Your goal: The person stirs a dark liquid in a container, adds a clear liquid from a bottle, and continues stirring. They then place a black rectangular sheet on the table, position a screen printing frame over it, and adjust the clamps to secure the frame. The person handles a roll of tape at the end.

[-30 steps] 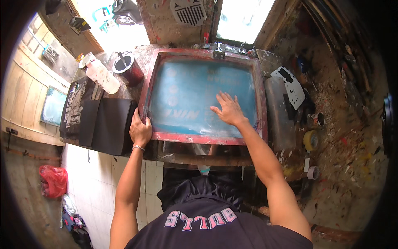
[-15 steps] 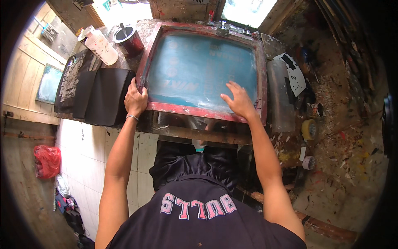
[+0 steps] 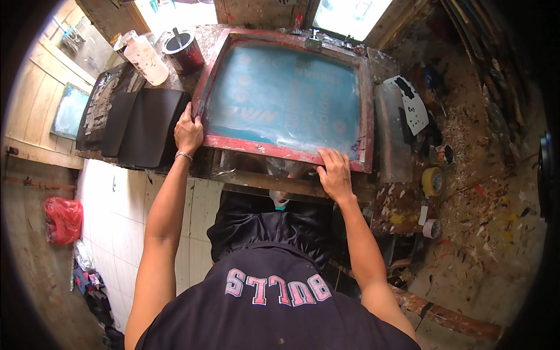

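A red-painted frame [image 3: 256, 146] holding a blue mesh screen [image 3: 274, 93] with faint markings lies on the cluttered worktable. My left hand [image 3: 188, 129] grips the frame's left side near the front corner, fingers curled against it. My right hand [image 3: 335, 174] has its fingers over the front rail, toward the right corner, thumb bent below. Black sheets [image 3: 149, 122] lie beside my left hand. A translucent bottle [image 3: 146, 61] and a dark paint can [image 3: 184, 58] stand behind them.
At the right are a stencil sheet [image 3: 409, 105], a clear plastic piece [image 3: 394, 154], a yellow tape roll [image 3: 432, 181] and a smaller roll [image 3: 431, 228]. A metal clamp [image 3: 314, 38] sits at the frame's back edge. A red plastic bag [image 3: 63, 220] hangs at the lower left.
My right hand has left the mesh surface and moved down onto the front rail, its fingers now curled there. My left hand stays on the side. The whole view has shifted upward.
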`<state>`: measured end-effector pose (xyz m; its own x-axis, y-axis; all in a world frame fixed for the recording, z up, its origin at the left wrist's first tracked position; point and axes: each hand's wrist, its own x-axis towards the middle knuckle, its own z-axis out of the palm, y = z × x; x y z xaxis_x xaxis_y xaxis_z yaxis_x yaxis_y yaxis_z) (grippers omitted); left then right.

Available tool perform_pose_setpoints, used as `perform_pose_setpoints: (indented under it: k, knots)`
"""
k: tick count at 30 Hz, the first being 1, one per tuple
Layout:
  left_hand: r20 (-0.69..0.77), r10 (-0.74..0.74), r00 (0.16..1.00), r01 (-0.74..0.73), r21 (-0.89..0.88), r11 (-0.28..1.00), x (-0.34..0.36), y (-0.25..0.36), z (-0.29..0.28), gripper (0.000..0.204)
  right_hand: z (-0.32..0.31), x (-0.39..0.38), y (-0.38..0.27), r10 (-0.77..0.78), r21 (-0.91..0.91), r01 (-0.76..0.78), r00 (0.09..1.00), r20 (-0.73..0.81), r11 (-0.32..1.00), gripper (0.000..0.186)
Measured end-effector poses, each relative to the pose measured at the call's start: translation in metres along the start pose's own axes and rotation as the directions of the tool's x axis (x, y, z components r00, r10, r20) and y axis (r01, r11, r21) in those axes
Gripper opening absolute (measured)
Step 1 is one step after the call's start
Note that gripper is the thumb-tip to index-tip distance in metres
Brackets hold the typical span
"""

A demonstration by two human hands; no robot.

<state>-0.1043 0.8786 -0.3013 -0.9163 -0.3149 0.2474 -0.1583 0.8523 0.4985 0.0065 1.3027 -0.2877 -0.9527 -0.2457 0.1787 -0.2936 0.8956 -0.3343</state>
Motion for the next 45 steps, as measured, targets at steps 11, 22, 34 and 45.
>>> perform_pose_setpoints:
  k: [11, 22, 34, 45]
  knots:
    - [0.082, 0.001, 0.997, 0.006, -0.088, 0.996, 0.005, 0.001, -0.01, 0.053, -0.015, 0.008, 0.005, 0.005, -0.028, -0.003, 0.997, 0.078, 1.0, 0.043]
    - [-0.022, 0.047, 0.999, -0.047, 0.022, 0.999, -0.007, -0.002, -0.002, 0.054, -0.032, 0.098, 0.015, -0.025, 0.153, 0.024, 1.0, 0.005, 0.988, 0.051]
    - [-0.021, -0.019, 1.0, 0.018, -0.032, 0.999, -0.007, 0.016, -0.005, 0.052, -0.037, 0.475, 0.096, 0.297, -0.259, -0.269, 0.952, 0.074, 0.928, 0.039]
    - [-0.025, -0.053, 0.998, 0.051, -0.075, 0.996, -0.005, 0.019, -0.005, 0.051, 0.022, 0.56, 0.11, 0.328, -0.555, -0.142, 0.91, 0.251, 0.819, 0.031]
